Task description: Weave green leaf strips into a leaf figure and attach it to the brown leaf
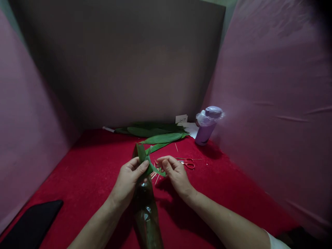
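Observation:
My left hand [129,173] is closed, thumb and fingers pinching a folded green leaf [141,153]. From that fold a narrow leaf strip [155,169] curves down to the right. My right hand [176,173] has curled fingers around the strip's free end; the exact grip is partly hidden. Below the leaf, a glossy, dark brown-green, bottle-like object [146,211] extends toward me. Several thin pale sticks [155,175] lie on the red cloth between my hands. Red-handled scissors [189,162] rest just beyond my right hand, their blades partly covered.
Long green leaves [155,131] are piled along the grey back panel [145,69]. A purple container [206,133] with clear plastic around its top stands at the back right, beside white paper [191,129]. A black flat object [38,221] lies front left. Pink walls flank the red cloth [85,173].

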Tool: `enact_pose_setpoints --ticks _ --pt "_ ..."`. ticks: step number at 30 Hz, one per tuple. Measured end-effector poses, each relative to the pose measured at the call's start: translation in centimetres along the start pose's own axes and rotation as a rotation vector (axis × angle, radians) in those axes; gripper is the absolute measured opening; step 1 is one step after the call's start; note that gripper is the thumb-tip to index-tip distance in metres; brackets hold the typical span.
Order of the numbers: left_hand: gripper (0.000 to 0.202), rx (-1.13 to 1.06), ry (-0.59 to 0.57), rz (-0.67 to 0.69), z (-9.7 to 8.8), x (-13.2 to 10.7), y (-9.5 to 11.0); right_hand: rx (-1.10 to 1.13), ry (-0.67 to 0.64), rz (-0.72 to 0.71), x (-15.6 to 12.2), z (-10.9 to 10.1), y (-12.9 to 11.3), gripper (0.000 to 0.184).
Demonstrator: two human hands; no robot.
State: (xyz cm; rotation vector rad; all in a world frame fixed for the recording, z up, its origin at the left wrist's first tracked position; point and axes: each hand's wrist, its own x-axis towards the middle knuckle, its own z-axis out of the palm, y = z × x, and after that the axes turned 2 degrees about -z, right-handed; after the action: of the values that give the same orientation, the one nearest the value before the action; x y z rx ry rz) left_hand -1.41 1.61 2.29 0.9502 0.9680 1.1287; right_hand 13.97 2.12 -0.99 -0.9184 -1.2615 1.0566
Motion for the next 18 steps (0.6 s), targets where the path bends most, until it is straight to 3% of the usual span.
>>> enact_pose_setpoints --ticks 7,18 --pt "0.017 0.059 -0.064 -0.009 0.46 -0.49 -0.21 0.059 -0.120 0.035 -0.38 0.50 -0.23 0.018" --pt "0.019 -0.024 0.012 -0.039 0.36 -0.32 -0.45 0.062 -0.073 0.037 -0.70 0.64 -0.06 0.018"
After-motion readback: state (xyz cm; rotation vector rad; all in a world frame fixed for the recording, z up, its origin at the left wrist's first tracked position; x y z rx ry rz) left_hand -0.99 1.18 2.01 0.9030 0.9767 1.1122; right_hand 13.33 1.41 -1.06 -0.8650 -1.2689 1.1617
